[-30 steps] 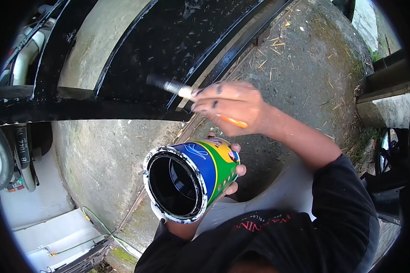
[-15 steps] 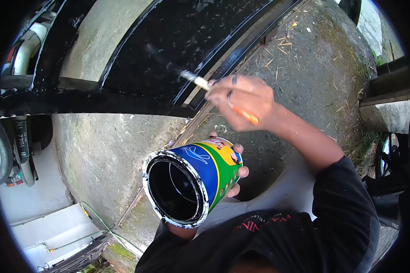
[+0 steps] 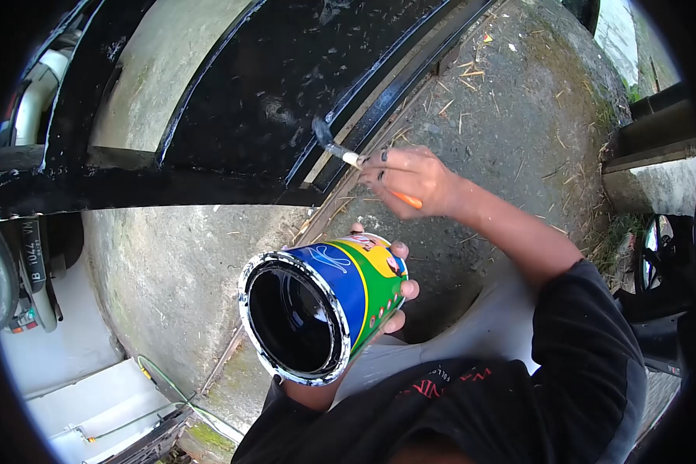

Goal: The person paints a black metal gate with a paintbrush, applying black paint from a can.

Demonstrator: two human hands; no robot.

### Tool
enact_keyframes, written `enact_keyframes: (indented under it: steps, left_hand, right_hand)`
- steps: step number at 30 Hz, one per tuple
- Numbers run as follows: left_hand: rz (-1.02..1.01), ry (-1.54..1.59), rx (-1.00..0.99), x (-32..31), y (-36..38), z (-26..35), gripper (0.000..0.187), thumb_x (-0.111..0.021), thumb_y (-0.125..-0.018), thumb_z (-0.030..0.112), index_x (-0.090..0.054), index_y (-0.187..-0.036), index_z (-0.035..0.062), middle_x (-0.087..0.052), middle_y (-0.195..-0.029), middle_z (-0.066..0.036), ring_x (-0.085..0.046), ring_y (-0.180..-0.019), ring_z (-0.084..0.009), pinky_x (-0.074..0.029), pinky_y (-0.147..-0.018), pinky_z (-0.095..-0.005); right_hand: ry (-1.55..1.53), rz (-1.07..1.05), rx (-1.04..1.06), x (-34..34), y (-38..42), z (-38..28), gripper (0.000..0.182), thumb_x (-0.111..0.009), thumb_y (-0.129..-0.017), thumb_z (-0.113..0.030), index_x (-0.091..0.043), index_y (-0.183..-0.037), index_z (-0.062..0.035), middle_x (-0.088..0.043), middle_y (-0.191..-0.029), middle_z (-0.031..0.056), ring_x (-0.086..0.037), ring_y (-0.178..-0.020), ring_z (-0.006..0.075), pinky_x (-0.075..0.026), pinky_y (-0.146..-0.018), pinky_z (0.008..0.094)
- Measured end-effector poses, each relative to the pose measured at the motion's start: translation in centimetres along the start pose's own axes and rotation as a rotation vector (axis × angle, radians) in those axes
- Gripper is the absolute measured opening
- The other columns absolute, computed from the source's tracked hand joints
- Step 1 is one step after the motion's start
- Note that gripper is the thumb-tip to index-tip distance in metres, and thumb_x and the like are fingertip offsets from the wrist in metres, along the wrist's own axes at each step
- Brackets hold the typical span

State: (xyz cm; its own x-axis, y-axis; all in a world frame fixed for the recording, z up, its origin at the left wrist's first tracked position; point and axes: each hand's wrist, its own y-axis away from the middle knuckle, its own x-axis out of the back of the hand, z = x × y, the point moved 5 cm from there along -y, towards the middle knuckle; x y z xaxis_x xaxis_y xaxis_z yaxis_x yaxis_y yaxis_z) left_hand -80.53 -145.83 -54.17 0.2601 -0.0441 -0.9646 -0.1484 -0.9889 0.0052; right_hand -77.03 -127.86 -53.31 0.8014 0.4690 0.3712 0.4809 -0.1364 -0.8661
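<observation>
My right hand [image 3: 414,179] is closed around a paintbrush [image 3: 349,158] with a pale ferrule and an orange handle end. Its dark bristles bend against or just over the edge of a black-painted metal gate panel [image 3: 247,108]; contact is hard to tell. Below, my left hand [image 3: 402,290] grips a paint can [image 3: 356,286] with a blue, yellow and green label from underneath and behind. The can is tilted, its paint-smeared mouth facing me, and dark paint shows inside. Most of the left palm is hidden by the can.
Rough concrete ground [image 3: 510,139] with scattered straw runs beyond the gate. At the left stand a vehicle wheel [image 3: 1,278] and a licence plate [image 3: 32,251]. A green hose [image 3: 162,375] lies at the lower left. Dark objects stand at the right edge.
The brush has moved from over the panel's face toward its lower edge, and its bristles now show bent. My right hand shifted slightly. The can stays in my left hand.
</observation>
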Motion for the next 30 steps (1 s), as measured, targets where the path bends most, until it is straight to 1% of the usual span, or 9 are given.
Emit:
enact_keyframes:
  steps: [6,10,14,17,21,22,25,28,30]
  left_hand:
    - [0.001,0.0,0.005,-0.2,-0.3,-0.6,0.047,-0.048,-0.101,0.042,-0.046,-0.146,0.0276,-0.03,-0.149,-0.015,-0.039,-0.127,-0.0476,-0.055,-0.079,-0.0596]
    - [0.011,0.021,-0.002,0.3,-0.1,-0.5,0.047,-0.048,-0.101,0.042,-0.046,-0.146,0.0273,-0.03,-0.15,-0.015,-0.038,-0.128,-0.048,-0.055,-0.08,-0.0603]
    - [0.002,0.073,0.016,1.0,-0.5,-0.8,0.047,-0.047,-0.102,0.042,-0.047,-0.146,0.0271,-0.032,-0.149,-0.015,-0.037,-0.128,-0.0483,-0.055,-0.08,-0.0618]
    - [-0.024,0.069,0.033,0.6,-0.6,-1.1,0.046,-0.046,-0.102,0.044,-0.049,-0.145,0.0271,-0.032,-0.149,-0.015,-0.038,-0.128,-0.0482,-0.055,-0.08,-0.0616]
    - [0.02,0.03,0.024,0.6,-1.0,-1.3,0.045,-0.046,-0.101,0.045,-0.051,-0.144,0.0301,-0.035,-0.147,-0.015,-0.041,-0.124,-0.0464,-0.056,-0.075,-0.0577]
    - [0.063,0.027,0.001,0.6,-0.9,-1.3,0.045,-0.046,-0.102,0.046,-0.051,-0.144,0.0308,-0.036,-0.146,-0.015,-0.041,-0.123,-0.0458,-0.056,-0.074,-0.0565]
    - [0.121,-0.008,-0.054,0.7,-0.7,-1.2,0.044,-0.044,-0.102,0.048,-0.051,-0.143,0.0322,-0.039,-0.144,-0.015,-0.044,-0.119,-0.0429,-0.055,-0.071,-0.053]
    - [0.128,0.016,-0.073,1.2,-0.5,-1.2,0.045,-0.042,-0.103,0.048,-0.05,-0.143,0.0308,-0.039,-0.143,-0.015,-0.044,-0.119,-0.0423,-0.055,-0.072,-0.0541]
    - [0.125,0.023,-0.078,1.4,-0.5,-1.2,0.045,-0.041,-0.104,0.048,-0.05,-0.144,0.0299,-0.039,-0.143,-0.015,-0.043,-0.119,-0.0423,-0.055,-0.073,-0.0548]
  right_hand:
    - [-0.048,-0.183,0.019,-2.1,1.0,0.2,0.028,-0.071,-0.068,-0.003,-0.069,-0.096,-0.002,-0.067,-0.103,0.0102,-0.069,-0.084,0.0253,-0.06,-0.068,0.0358]
    - [-0.006,0.017,0.116,0.2,-0.9,-0.5,0.028,-0.07,-0.067,-0.002,-0.069,-0.095,-0.0024,-0.066,-0.096,0.0087,-0.068,-0.08,0.0231,-0.058,-0.066,0.035]
    - [0.003,-0.199,0.046,-1.1,0.7,0.8,0.024,-0.071,-0.069,-0.003,-0.069,-0.093,-0.0027,-0.068,-0.1,0.0072,-0.069,-0.084,0.0203,-0.059,-0.067,0.0327]
    - [0.134,0.138,0.038,2.2,-0.5,1.9,0.019,-0.069,-0.072,-0.002,-0.069,-0.091,-0.0031,-0.068,-0.101,0.0073,-0.069,-0.081,0.0198,-0.06,-0.067,0.0318]
    - [0.054,-0.052,0.146,0.6,0.0,0.9,0.022,-0.068,-0.073,0.001,-0.07,-0.094,-0.0026,-0.069,-0.097,0.0077,-0.069,-0.077,0.0209,-0.061,-0.066,0.0314]
    - [0.12,-0.098,0.046,0.8,0.0,2.2,0.023,-0.068,-0.073,0.001,-0.07,-0.096,-0.0024,-0.069,-0.096,0.0081,-0.069,-0.078,0.0215,-0.061,-0.068,0.0318]
    - [0.209,0.241,-0.009,4.4,-1.4,3.7,0.021,-0.068,-0.074,0.0,-0.068,-0.095,-0.0042,-0.069,-0.095,0.0069,-0.068,-0.078,0.0222,-0.06,-0.068,0.0325]
    - [0.281,0.135,-0.006,2.7,-0.3,2.4,0.021,-0.069,-0.073,0.004,-0.072,-0.092,-0.0061,-0.071,-0.095,0.008,-0.071,-0.088,0.0227,-0.061,-0.071,0.0337]
    - [0.082,-0.068,0.002,0.4,0.6,1.5,0.026,-0.071,-0.068,0.004,-0.07,-0.093,-0.0049,-0.071,-0.096,0.0091,-0.072,-0.087,0.0241,-0.061,-0.072,0.0359]
